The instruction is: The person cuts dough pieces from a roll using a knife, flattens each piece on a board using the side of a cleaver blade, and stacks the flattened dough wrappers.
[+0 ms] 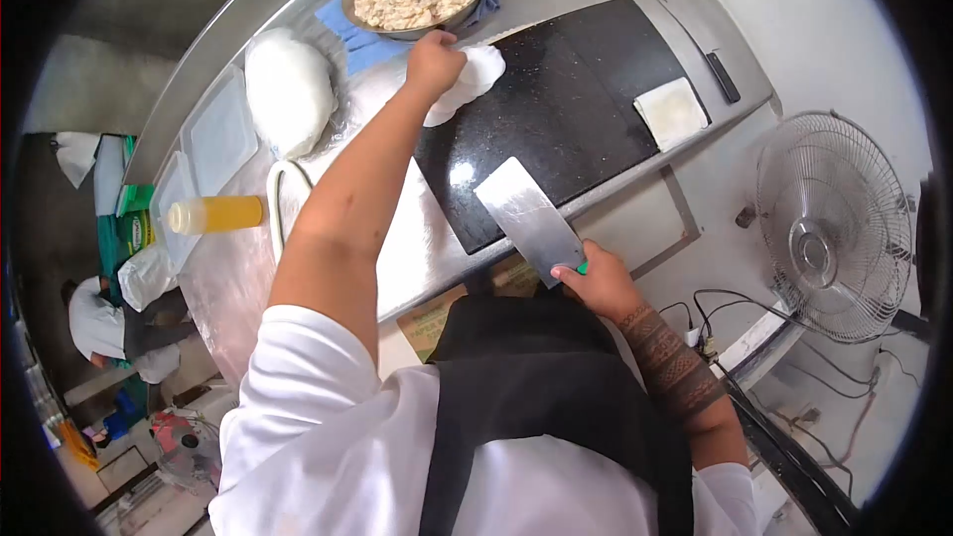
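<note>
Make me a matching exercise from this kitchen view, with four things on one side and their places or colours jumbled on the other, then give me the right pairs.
Things:
1. Bowl of chunky mixture
2. Cleaver
3. Bottle
4. Fan

Places or colours:
A. Yellow contents
B. Off the counter, near the picture's right edge
C. On a blue cloth
D. In the right hand

Right pairs: 1-C, 2-D, 3-A, 4-B
</note>
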The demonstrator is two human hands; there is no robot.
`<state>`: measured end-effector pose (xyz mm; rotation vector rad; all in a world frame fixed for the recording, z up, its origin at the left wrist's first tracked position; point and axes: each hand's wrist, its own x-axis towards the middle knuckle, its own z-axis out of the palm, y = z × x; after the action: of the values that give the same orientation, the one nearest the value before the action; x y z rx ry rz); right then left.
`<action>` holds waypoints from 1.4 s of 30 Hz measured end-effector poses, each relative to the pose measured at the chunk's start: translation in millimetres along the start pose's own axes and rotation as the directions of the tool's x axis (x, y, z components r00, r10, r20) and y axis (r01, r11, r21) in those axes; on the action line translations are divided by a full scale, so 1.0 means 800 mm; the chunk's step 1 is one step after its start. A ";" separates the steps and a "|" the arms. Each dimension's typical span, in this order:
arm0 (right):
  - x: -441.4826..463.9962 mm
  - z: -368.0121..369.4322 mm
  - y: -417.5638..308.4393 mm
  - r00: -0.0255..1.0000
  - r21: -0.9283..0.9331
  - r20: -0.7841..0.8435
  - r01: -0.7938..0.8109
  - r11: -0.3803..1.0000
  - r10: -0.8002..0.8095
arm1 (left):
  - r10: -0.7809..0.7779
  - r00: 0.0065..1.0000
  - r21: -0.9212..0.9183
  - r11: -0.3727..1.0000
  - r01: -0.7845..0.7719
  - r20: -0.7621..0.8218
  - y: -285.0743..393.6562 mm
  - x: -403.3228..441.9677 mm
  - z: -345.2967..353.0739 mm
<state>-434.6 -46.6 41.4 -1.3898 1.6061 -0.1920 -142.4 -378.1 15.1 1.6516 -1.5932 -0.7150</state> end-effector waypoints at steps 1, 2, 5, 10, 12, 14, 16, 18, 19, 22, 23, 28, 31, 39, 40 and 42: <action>-0.001 0.002 0.003 0.999 -0.006 -0.018 0.029 1.000 -0.029 | 0.029 0.997 0.086 0.996 -0.023 -0.076 -0.014 -0.003 -0.003; -0.001 0.004 0.008 0.998 -0.011 -0.034 0.061 0.998 -0.061 | 0.054 0.988 0.017 0.999 -0.052 -0.146 -0.030 -0.009 -0.010; 0.000 -0.003 -0.027 0.999 -0.020 0.011 0.033 0.999 -0.033 | 0.073 0.940 -0.061 0.993 -0.099 -0.334 -0.027 -0.095 -0.075; 0.043 0.033 -0.113 0.959 0.048 0.015 0.283 0.958 -0.284 | -0.236 0.863 -0.033 0.968 0.248 -0.446 -0.143 -0.271 -0.208; 0.065 0.059 -0.178 0.963 0.141 0.139 0.210 0.968 -0.229 | -0.091 0.798 0.277 0.909 0.311 -0.596 -0.207 -0.339 -0.259; 0.108 0.104 -0.216 0.840 -0.032 0.133 0.533 0.845 -0.525 | -0.143 0.691 0.254 0.862 0.439 -0.708 -0.250 -0.384 -0.296; 0.139 0.146 -0.280 0.778 -0.192 0.233 0.625 0.757 -0.584 | -0.213 0.611 0.214 0.808 0.549 -0.762 -0.265 -0.407 -0.311; 0.161 0.199 -0.340 0.670 -0.325 0.315 0.742 0.586 -0.672 | -0.184 0.619 0.171 0.867 0.469 -0.764 -0.295 -0.414 -0.308; 0.168 0.226 -0.368 0.614 -0.383 0.355 0.783 0.489 -0.705 | -0.262 0.626 0.091 0.876 0.474 -0.735 -0.294 -0.412 -0.310; 0.171 0.289 -0.445 0.553 -0.494 0.502 0.814 0.305 -0.665 | -0.404 0.643 -0.032 0.860 0.509 -0.650 -0.287 -0.402 -0.316; 0.171 0.304 -0.459 0.506 -0.479 0.532 0.841 0.252 -0.679 | -0.400 0.642 -0.043 0.867 0.496 -0.654 -0.285 -0.400 -0.316; 0.170 0.349 -0.484 0.404 -0.448 0.630 0.887 0.114 -0.663 | -0.346 0.658 0.010 0.881 0.473 -0.669 -0.284 -0.402 -0.319; 0.184 0.370 -0.464 0.411 -0.415 0.586 0.892 0.176 -0.698 | -0.336 0.665 0.011 0.888 0.460 -0.667 -0.290 -0.408 -0.314; 0.125 0.268 -0.420 0.624 -0.378 0.454 0.781 0.496 -0.636 | -0.145 0.713 0.098 0.953 0.288 -0.686 -0.250 -0.436 -0.337; 0.116 0.237 -0.388 0.651 -0.342 0.376 0.759 0.554 -0.660 | -0.098 0.755 0.122 0.965 0.230 -0.648 -0.236 -0.437 -0.333; 0.110 0.179 -0.306 0.717 -0.226 0.192 0.697 0.681 -0.670 | -0.116 0.871 0.101 0.977 0.186 -0.477 -0.193 -0.432 -0.307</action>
<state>-154.7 -138.1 79.0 -2.1650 0.9763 -0.3402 117.7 -9.9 3.6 1.8952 -1.1957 -0.2419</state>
